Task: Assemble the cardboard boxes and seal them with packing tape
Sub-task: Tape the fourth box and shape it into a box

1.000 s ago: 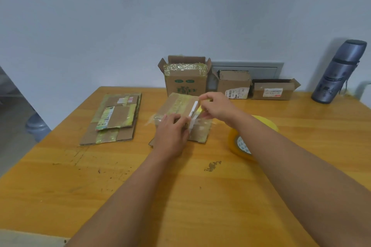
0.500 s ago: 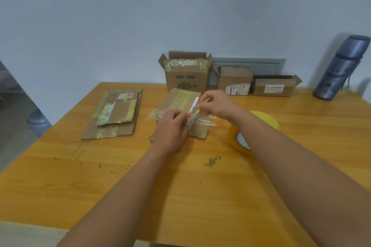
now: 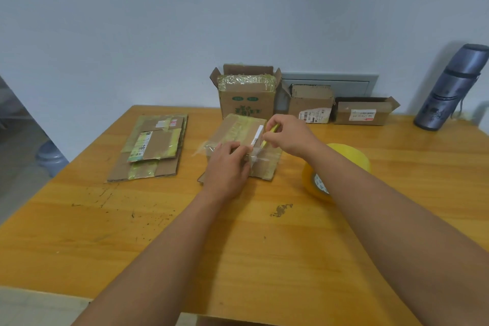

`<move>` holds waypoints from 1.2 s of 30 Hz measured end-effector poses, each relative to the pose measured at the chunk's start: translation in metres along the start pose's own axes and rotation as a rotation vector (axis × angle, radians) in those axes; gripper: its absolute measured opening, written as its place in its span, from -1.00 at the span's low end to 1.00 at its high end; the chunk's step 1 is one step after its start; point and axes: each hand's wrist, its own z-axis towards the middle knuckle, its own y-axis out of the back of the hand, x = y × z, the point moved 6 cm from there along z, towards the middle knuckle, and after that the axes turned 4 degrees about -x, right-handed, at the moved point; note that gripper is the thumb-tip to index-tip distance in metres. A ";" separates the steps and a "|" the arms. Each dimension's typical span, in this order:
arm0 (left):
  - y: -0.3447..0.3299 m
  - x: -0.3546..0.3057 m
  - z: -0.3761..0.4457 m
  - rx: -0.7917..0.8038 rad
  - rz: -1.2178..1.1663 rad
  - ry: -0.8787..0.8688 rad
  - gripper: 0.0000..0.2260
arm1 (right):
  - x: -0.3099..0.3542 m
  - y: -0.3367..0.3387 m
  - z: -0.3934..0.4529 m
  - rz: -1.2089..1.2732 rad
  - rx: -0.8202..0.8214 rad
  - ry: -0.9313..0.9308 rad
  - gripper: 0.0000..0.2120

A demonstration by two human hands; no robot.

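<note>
We see the small cardboard box (image 3: 239,131) at the middle of the wooden table (image 3: 79,219), patched with yellowish tape. The left hand (image 3: 229,167) rests on its near end, fingers curled over the top, pinching what looks like a strip of clear tape (image 3: 260,158) down. The right hand (image 3: 287,135) hovers just over the box's right edge, fingers pinched round a thin yellow-green tool (image 3: 272,130) – we cannot tell whether it is a cutter or a pen. The yellow tape roll (image 3: 336,167) stands right of the box, partly behind the right forearm. Flattened cartons (image 3: 153,148) lie to the left – three open boxes (image 3: 247,92) line the far wall, a grey flask (image 3: 452,87) far right
</note>
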 end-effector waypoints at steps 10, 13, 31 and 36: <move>0.000 0.000 0.000 0.017 -0.011 0.027 -0.70 | -0.011 0.019 0.000 -0.155 -0.188 -0.011 -0.71; -0.001 -0.001 0.000 0.020 -0.005 0.036 -0.71 | -0.016 0.026 0.001 -0.072 -0.203 -0.058 -0.62; -0.004 -0.001 -0.001 0.008 0.035 0.034 -0.70 | 0.007 -0.018 -0.097 -0.208 0.517 0.068 -0.85; -0.004 -0.001 -0.001 0.024 0.026 0.045 -0.71 | -0.018 -0.048 -0.122 -0.442 0.672 0.006 -0.80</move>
